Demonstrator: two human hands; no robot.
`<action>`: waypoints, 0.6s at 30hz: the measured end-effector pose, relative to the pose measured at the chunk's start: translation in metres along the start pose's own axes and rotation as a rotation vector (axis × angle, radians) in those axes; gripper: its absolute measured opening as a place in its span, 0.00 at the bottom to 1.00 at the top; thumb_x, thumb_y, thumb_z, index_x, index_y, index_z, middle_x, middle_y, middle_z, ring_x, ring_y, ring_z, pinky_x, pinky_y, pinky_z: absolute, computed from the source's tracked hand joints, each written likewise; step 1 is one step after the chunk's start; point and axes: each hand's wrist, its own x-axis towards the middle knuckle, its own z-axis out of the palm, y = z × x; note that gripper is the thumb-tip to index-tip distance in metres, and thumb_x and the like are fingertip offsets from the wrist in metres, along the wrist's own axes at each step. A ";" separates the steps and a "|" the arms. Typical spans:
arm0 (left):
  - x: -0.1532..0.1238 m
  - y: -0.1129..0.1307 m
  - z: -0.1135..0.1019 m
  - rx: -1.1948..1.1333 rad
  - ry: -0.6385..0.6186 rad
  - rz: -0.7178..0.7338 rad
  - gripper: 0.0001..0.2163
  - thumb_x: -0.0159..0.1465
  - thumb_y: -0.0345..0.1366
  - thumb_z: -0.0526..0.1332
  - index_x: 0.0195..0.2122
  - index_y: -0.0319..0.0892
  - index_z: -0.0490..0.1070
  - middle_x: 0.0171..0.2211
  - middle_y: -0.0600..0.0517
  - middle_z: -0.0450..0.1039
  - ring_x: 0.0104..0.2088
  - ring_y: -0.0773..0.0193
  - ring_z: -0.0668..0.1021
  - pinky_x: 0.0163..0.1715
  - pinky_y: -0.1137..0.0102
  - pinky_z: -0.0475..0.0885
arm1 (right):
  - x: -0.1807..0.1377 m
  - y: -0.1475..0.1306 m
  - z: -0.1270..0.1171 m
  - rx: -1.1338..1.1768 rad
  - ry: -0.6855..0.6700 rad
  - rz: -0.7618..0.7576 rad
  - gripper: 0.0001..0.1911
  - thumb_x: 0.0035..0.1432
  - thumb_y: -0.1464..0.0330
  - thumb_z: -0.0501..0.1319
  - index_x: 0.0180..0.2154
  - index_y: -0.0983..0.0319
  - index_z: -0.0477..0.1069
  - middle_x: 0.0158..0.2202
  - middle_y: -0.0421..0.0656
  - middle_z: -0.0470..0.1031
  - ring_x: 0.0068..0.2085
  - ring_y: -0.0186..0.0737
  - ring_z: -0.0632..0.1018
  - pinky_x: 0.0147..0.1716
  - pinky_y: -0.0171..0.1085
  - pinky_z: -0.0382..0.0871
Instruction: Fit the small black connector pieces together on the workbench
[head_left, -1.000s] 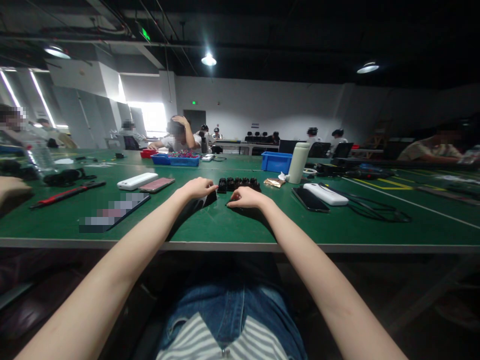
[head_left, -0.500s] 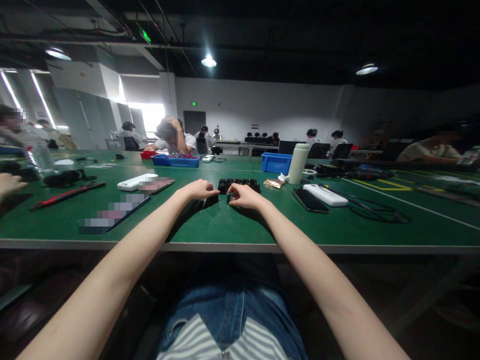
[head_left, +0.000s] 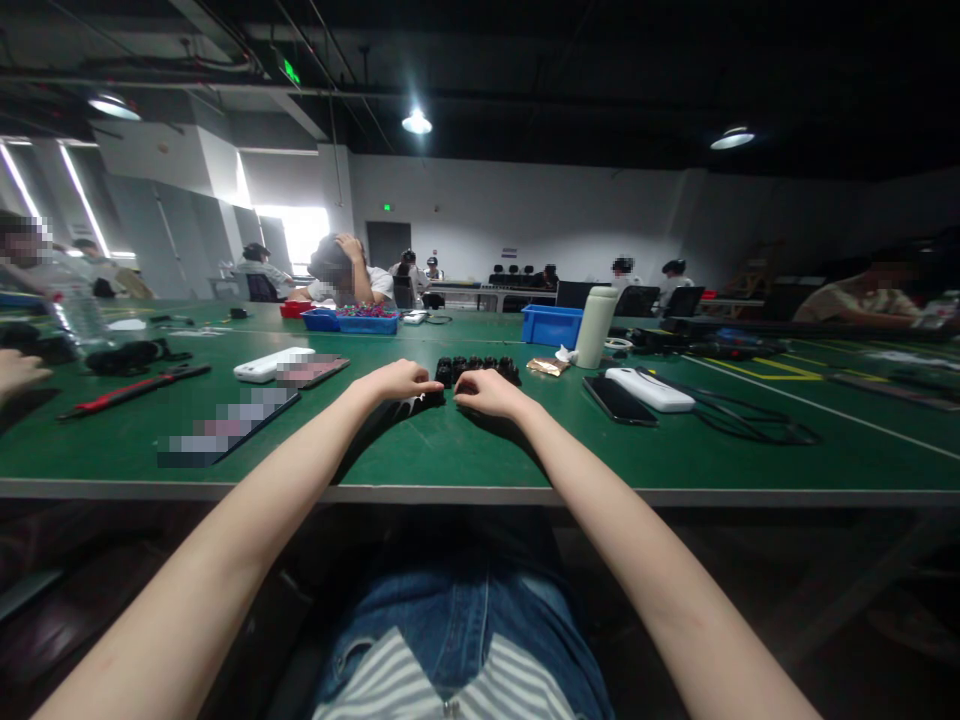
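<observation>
My left hand (head_left: pixel 409 380) is on the green table (head_left: pixel 420 450), fingers curled and thumb pointing right. A small dark piece (head_left: pixel 432 399) shows just under that thumb; its kind cannot be made out. Close by on the right, my right hand (head_left: pixel 486 393) is bent with its fingertips together, and whatever it may hold is hidden by the fingers. Behind both hands stands a cluster of small black pieces (head_left: pixel 472 366), set close side by side and partly covered by my right hand.
To the left lie a white power bank (head_left: pixel 262 365), phones and a red-black tool (head_left: pixel 127 392). On the right are a black phone (head_left: pixel 621 400), another white power bank (head_left: pixel 649 390) with a cable, a pale green bottle (head_left: pixel 596 328) and a blue bin (head_left: pixel 553 326). A co-worker's hand (head_left: pixel 21 372) shows far left.
The dark piece by my left thumb reaches slightly farther right. A small black piece seen upright at my right fingertips no longer shows there. Both hands have barely shifted.
</observation>
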 end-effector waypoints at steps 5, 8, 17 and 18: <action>-0.003 0.005 -0.002 0.023 -0.007 -0.054 0.30 0.58 0.63 0.43 0.25 0.42 0.73 0.25 0.48 0.75 0.26 0.62 0.74 0.25 0.72 0.62 | 0.002 0.002 0.001 0.152 0.185 -0.018 0.06 0.50 0.71 0.61 0.33 0.63 0.73 0.30 0.41 0.75 0.32 0.33 0.73 0.33 0.31 0.63; -0.004 0.007 -0.002 0.016 -0.009 -0.047 0.29 0.56 0.63 0.47 0.29 0.42 0.74 0.28 0.48 0.76 0.28 0.61 0.75 0.26 0.72 0.63 | 0.003 0.002 0.001 0.232 0.240 -0.018 0.05 0.49 0.72 0.60 0.32 0.64 0.71 0.30 0.40 0.74 0.31 0.32 0.72 0.33 0.31 0.64; -0.001 0.008 -0.001 0.023 -0.022 -0.010 0.23 0.58 0.56 0.52 0.33 0.42 0.75 0.31 0.48 0.77 0.31 0.61 0.76 0.27 0.73 0.64 | 0.005 0.003 0.001 0.220 0.231 0.092 0.13 0.50 0.72 0.57 0.40 0.63 0.69 0.28 0.37 0.71 0.29 0.32 0.70 0.32 0.32 0.63; -0.001 0.009 -0.001 0.027 -0.020 -0.004 0.22 0.58 0.56 0.52 0.33 0.42 0.75 0.31 0.48 0.77 0.31 0.61 0.76 0.27 0.73 0.64 | 0.005 0.002 0.001 0.199 0.223 0.110 0.13 0.50 0.72 0.57 0.40 0.63 0.70 0.28 0.38 0.71 0.30 0.32 0.71 0.33 0.32 0.63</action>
